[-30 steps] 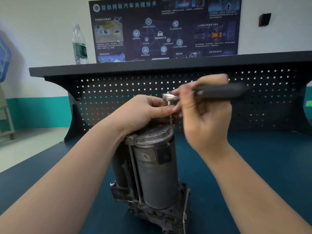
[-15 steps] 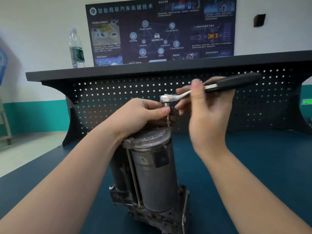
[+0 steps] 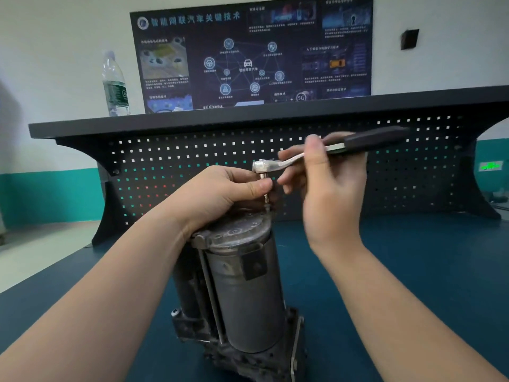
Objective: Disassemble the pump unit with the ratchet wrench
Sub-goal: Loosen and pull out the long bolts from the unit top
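The pump unit (image 3: 242,288) stands upright on the blue bench (image 3: 413,271), its cylindrical body vertical and its end cap uppermost, directly in front of the person. The ratchet wrench (image 3: 325,151) is engaged from above: its head sits over the far right edge of the cap, and a slim bit runs straight down from the head to a fastener there. The wrench handle lies roughly horizontal, extending rightward and slightly upward from the head, at right angles to the pump's long axis. The left hand (image 3: 220,194) is nearer the fastener; its fingers are curled, pinching the bit just below the head to keep it plumb. The right hand (image 3: 330,186) grips the handle with thumb and fingers closed around it. Any turning stroke will probably sweep the handle in a horizontal arc about the vertical bit.
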Demonstrator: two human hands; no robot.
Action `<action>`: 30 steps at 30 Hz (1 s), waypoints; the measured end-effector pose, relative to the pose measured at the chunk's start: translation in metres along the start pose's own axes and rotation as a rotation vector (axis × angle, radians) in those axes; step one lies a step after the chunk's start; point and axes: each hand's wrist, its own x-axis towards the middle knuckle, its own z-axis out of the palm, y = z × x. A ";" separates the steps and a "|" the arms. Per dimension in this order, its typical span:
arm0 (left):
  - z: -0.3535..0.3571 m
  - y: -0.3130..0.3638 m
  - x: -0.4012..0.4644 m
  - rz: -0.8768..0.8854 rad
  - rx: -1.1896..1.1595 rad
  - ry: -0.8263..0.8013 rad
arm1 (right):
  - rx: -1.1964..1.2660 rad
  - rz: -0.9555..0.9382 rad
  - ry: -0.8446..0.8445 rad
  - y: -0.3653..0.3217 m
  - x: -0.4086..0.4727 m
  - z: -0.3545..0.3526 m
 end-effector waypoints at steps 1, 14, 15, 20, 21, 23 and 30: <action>0.002 0.001 -0.001 0.015 0.012 0.002 | -0.197 -0.244 -0.128 -0.001 -0.003 0.000; 0.005 0.001 -0.001 -0.011 0.068 0.033 | 0.283 0.429 0.205 0.001 0.007 -0.001; 0.005 0.002 -0.001 -0.020 0.079 0.047 | 0.115 0.208 0.128 -0.001 0.002 0.001; 0.002 -0.003 -0.002 0.067 0.078 0.040 | -0.529 -0.586 -0.360 -0.003 -0.011 0.001; 0.003 0.000 -0.003 0.072 0.017 -0.008 | -0.498 -0.530 -0.310 -0.003 -0.011 0.003; 0.002 -0.001 -0.006 0.048 -0.131 -0.046 | -0.268 -0.227 -0.144 -0.006 -0.007 0.006; 0.004 0.000 -0.001 0.005 -0.093 -0.019 | 0.420 0.619 0.194 -0.007 0.013 -0.003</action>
